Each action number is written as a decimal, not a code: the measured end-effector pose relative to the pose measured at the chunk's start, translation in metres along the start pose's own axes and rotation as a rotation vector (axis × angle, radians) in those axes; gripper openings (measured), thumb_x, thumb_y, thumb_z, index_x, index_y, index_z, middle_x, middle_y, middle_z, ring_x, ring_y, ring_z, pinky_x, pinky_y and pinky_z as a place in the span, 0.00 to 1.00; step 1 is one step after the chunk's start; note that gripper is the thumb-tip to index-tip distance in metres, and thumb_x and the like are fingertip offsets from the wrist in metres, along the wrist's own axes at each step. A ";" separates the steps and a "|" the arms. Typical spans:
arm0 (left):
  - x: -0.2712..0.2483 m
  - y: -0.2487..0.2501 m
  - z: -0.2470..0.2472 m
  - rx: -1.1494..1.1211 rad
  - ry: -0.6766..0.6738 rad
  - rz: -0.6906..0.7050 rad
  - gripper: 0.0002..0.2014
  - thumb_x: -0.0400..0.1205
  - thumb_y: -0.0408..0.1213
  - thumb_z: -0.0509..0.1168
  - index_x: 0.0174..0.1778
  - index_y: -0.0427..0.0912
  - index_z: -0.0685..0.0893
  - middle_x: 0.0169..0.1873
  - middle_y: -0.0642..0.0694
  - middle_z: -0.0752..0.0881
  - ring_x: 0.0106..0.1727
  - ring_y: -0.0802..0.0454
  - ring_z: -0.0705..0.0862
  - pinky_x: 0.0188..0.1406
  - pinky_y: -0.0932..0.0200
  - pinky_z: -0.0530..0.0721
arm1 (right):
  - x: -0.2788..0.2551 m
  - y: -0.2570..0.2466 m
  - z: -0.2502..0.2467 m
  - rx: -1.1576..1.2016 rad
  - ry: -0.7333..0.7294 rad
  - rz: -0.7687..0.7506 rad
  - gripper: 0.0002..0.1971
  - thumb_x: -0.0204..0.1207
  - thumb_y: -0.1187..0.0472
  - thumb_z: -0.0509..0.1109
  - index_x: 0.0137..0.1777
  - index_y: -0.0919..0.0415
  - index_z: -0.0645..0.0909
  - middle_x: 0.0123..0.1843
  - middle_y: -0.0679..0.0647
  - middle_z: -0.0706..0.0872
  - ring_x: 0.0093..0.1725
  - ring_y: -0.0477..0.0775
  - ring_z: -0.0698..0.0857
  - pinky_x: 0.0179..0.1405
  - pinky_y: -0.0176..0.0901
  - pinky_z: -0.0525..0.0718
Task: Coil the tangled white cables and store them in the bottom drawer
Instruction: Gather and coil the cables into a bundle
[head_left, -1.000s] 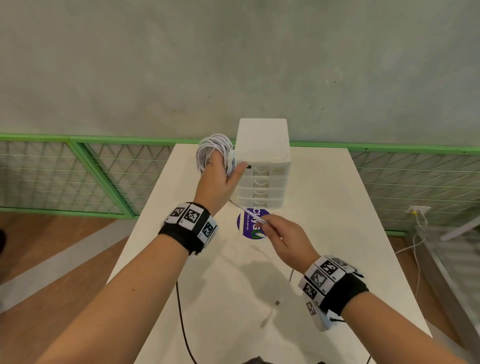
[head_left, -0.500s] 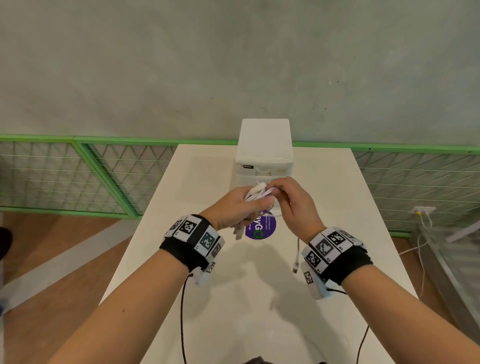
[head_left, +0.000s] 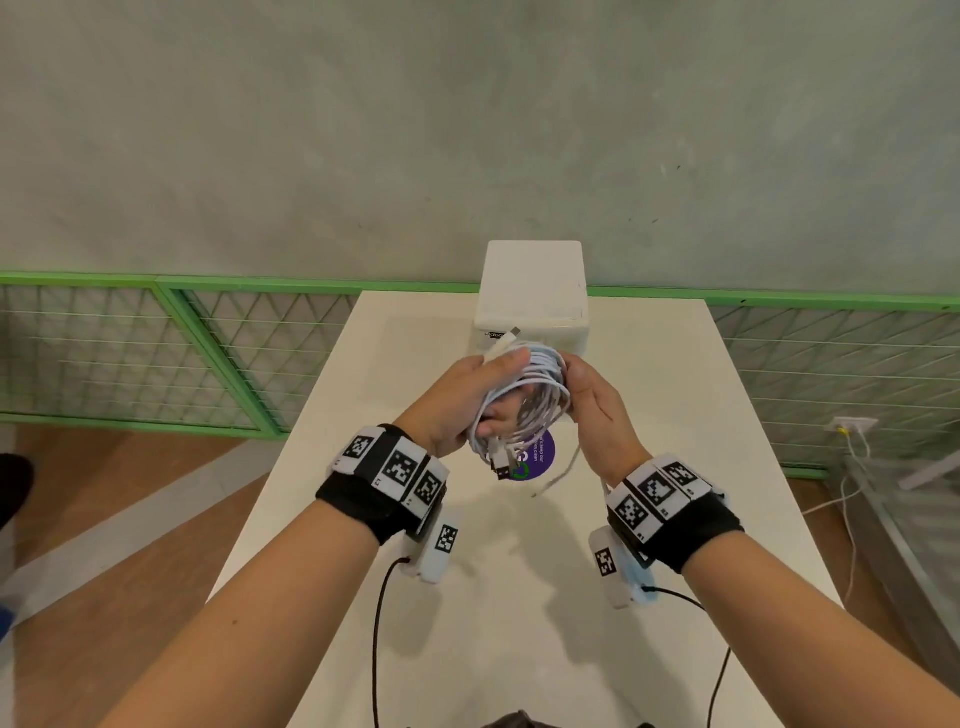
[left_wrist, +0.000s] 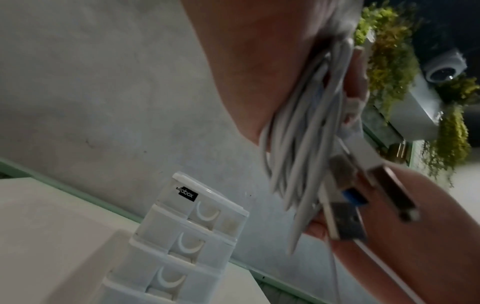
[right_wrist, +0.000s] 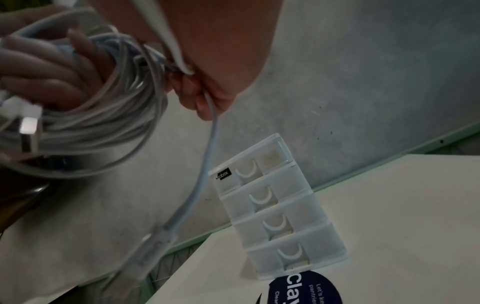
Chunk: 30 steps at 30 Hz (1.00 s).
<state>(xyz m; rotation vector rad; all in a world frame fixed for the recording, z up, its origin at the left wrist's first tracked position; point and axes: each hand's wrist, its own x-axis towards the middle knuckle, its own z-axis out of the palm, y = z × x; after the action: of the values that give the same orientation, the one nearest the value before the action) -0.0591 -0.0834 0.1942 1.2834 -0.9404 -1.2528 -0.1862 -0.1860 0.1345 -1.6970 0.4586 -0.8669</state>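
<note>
A coil of white cables (head_left: 530, 400) hangs in the air in front of the white drawer unit (head_left: 532, 296). My left hand (head_left: 462, 405) grips the coil, with the fingers through its loops. USB plugs (head_left: 501, 465) stick out below it. My right hand (head_left: 597, 405) pinches the coil's right side, and a loose cable end (head_left: 561, 473) dangles under it. In the right wrist view the coil (right_wrist: 98, 123) is at the left, the loose end (right_wrist: 207, 154) hangs from the fingers, and the bottom drawer (right_wrist: 298, 257) is closed.
The drawer unit (left_wrist: 187, 236) stands at the far edge of the white table (head_left: 675, 467), all drawers closed. A purple round sticker (head_left: 543, 457) lies on the table under the hands. A green mesh fence (head_left: 208, 353) runs behind the table. Black wrist leads trail near me.
The left hand brought the coil from beside the drawer unit to in front of it. The right hand rose from the stretched cable and now holds the coil's right side.
</note>
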 end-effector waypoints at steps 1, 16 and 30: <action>0.000 0.001 0.000 -0.025 -0.005 0.007 0.18 0.82 0.50 0.58 0.32 0.40 0.74 0.14 0.52 0.65 0.13 0.57 0.62 0.19 0.63 0.58 | -0.001 -0.001 0.002 0.023 0.018 0.002 0.21 0.79 0.40 0.50 0.60 0.47 0.79 0.58 0.56 0.85 0.58 0.50 0.84 0.57 0.46 0.83; -0.004 -0.007 0.000 -0.173 -0.169 0.036 0.20 0.69 0.48 0.75 0.38 0.39 0.73 0.15 0.53 0.67 0.13 0.58 0.65 0.26 0.54 0.57 | -0.005 -0.021 0.016 0.177 0.039 0.091 0.26 0.84 0.46 0.48 0.60 0.66 0.79 0.55 0.62 0.86 0.53 0.49 0.85 0.54 0.35 0.83; -0.002 0.010 -0.005 0.195 0.353 0.156 0.12 0.70 0.36 0.77 0.40 0.38 0.81 0.19 0.52 0.83 0.21 0.52 0.79 0.24 0.62 0.78 | 0.013 -0.029 0.018 -0.071 -0.005 -0.077 0.11 0.81 0.55 0.56 0.54 0.56 0.78 0.45 0.45 0.84 0.43 0.35 0.81 0.45 0.26 0.78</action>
<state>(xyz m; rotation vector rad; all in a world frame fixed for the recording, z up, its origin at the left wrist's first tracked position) -0.0532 -0.0825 0.2041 1.4939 -0.9001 -0.7946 -0.1680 -0.1738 0.1642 -1.7908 0.4276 -0.9111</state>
